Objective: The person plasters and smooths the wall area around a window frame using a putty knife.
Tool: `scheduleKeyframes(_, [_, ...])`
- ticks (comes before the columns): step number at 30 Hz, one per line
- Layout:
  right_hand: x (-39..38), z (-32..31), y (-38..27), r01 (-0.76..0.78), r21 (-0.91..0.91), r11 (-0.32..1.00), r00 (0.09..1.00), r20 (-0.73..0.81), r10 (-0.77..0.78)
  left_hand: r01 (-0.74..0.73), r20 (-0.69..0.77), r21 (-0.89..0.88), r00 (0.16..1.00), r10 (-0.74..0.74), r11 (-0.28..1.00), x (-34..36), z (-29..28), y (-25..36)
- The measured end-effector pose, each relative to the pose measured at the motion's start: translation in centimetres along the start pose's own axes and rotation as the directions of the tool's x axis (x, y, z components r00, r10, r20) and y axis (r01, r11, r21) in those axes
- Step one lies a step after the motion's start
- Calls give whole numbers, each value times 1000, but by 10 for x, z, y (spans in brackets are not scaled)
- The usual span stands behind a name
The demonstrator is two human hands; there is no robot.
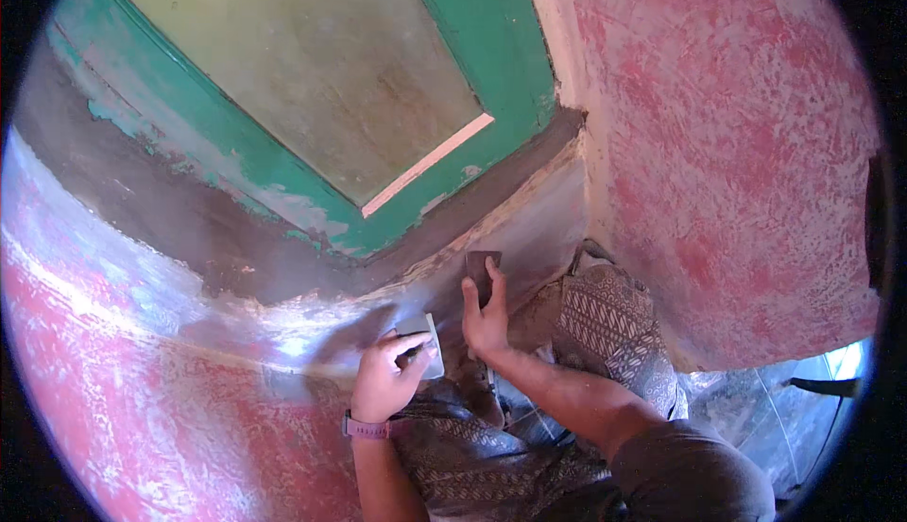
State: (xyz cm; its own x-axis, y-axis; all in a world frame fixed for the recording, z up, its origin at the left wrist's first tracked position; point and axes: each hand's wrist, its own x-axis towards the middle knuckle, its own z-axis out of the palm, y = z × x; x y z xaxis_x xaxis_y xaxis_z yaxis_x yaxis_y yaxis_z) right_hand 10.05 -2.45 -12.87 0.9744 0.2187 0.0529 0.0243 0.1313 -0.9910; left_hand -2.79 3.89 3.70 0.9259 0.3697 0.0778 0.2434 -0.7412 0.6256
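My left hand [387, 380], with a pink-strapped watch on the wrist, grips a flat, pale scraper-like tool [427, 361] just in front of the low grey band of wall [529, 215]. To its right, my right hand [485, 328] has thumb and fingers on a dark rectangular block [480, 270] against that band. Above both hands is a green-painted frame [510, 59] round a dull olive panel [312, 59], with a pale strip along part of its inner lower edge. Patchy plaster and dark grey filler run below the frame.
A mottled pink wall [709, 144] rises on the right, and more pink surface [113, 352] lies lower left. Patterned cloth [605, 324] is bunched below my hands over my lap and beside it. A grey tiled floor [756, 427] with a dark bar-like object [822, 387] shows at lower right.
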Motion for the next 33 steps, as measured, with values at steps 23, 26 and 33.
scheduleKeyframes(23, [19, 13, -9, 34, 100, 994, 991, -129, -21, 31, -24, -2, 999, -31, 1000, 0, -15, -18])
scheduleKeyframes(26, [27, 4, -7, 80, 66, 995, 986, -151, -69, 32, -8, -18, 999, -33, 999, 0, -9, -6])
scheduleKeyframes(33, [25, -2, -17, 101, 61, 993, 989, -112, -94, -30, -5, -5, 1000, 30, 1000, 9, -4, 1])
